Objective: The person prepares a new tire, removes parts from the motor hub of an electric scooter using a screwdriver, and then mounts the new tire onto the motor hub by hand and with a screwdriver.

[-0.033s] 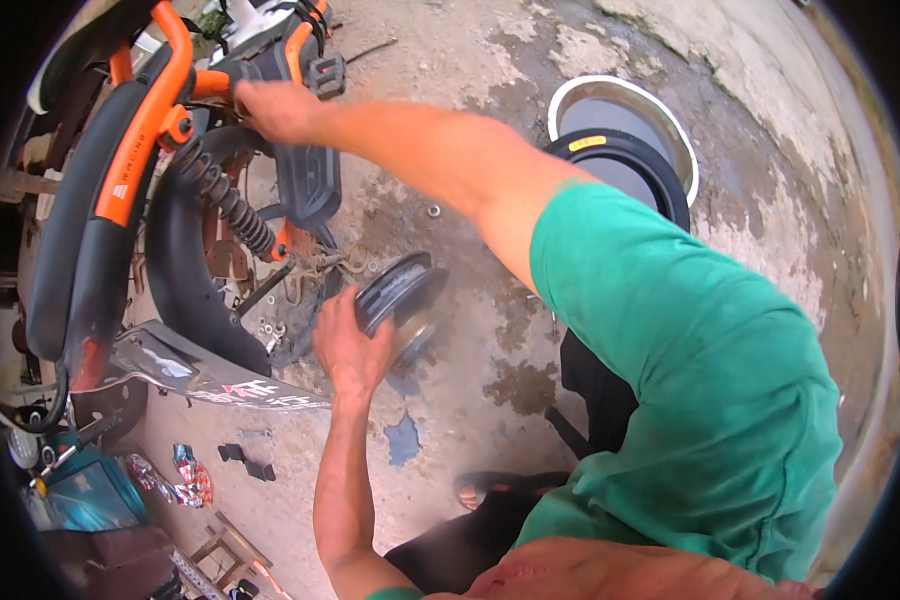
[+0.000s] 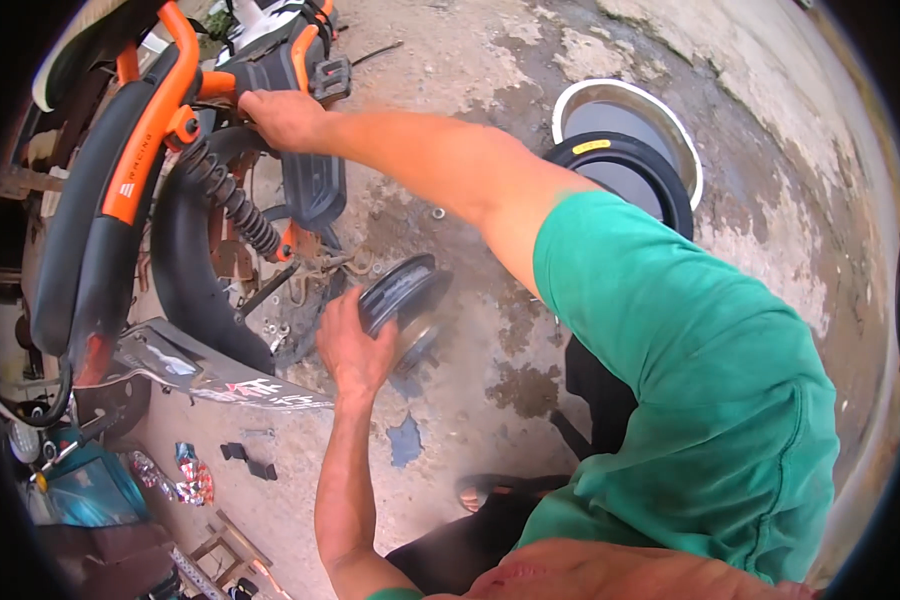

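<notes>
My left hand [image 2: 358,345] grips the edge of a dark wheel rim [image 2: 402,292], whose lower part looks blurred, low beside the bike. My right hand [image 2: 280,120] reaches across to the upper left, fingers curled on the bike's frame by an orange tube [image 2: 217,85]; what lies under the fingertips is partly hidden. Between my hands are a coil-spring shock absorber [image 2: 240,200], a black curved mudguard [image 2: 175,255] and some hoses and metal fittings [image 2: 320,270]. The bike's long black seat [image 2: 75,250] lies along the left.
A tire [image 2: 670,190] leans over a white-rimmed round basin [image 2: 690,130] at upper right. Small black parts [image 2: 260,470], a crumpled shiny wrapper [image 2: 192,485], a teal container [image 2: 90,490] and a wooden frame [image 2: 220,555] lie at lower left. My sandalled foot [image 2: 475,495] is below.
The whole view has shifted very slightly. Both hands remain on the same parts.
</notes>
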`<action>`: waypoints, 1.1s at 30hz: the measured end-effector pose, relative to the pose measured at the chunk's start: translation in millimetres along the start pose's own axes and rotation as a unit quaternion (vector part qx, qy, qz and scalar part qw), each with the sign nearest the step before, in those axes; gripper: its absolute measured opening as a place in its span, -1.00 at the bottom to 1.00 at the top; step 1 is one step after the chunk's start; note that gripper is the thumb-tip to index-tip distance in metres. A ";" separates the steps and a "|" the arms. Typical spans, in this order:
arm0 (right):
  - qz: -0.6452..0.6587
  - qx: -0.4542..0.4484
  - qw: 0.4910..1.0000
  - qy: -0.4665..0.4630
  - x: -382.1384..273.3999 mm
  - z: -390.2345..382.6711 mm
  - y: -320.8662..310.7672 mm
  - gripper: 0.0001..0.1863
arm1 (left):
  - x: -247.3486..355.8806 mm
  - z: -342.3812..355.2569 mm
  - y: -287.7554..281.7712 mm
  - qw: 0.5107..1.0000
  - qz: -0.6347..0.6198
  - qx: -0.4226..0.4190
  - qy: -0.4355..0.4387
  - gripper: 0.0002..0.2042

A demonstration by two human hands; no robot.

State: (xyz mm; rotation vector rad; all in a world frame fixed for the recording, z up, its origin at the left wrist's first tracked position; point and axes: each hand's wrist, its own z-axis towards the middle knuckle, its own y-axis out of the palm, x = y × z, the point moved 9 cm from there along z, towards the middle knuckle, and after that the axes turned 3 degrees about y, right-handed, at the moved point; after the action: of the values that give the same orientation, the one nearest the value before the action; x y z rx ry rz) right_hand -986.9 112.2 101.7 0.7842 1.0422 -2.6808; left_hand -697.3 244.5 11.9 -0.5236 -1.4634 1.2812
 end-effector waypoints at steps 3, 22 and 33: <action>-0.010 0.009 0.999 0.049 11.0 16.0 -6.9 -0.66 | -0.7 2.9 1.1 1.000 0.018 0.006 0.010 -0.40; -0.078 -0.141 0.981 0.109 20.3 154.0 28.4 -0.34 | -9.9 6.7 -1.4 1.000 0.016 -0.005 0.021 -0.39; -0.005 0.031 0.996 0.084 26.6 113.5 8.9 -0.42 | -10.2 12.7 0.4 0.999 -0.002 -0.003 0.040 -0.37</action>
State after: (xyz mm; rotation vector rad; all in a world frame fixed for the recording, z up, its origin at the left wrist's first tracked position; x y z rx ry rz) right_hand -1053.5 31.0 152.8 1.0353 1.0044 -2.7045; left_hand -705.4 230.7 9.1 -0.5703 -1.4011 1.2393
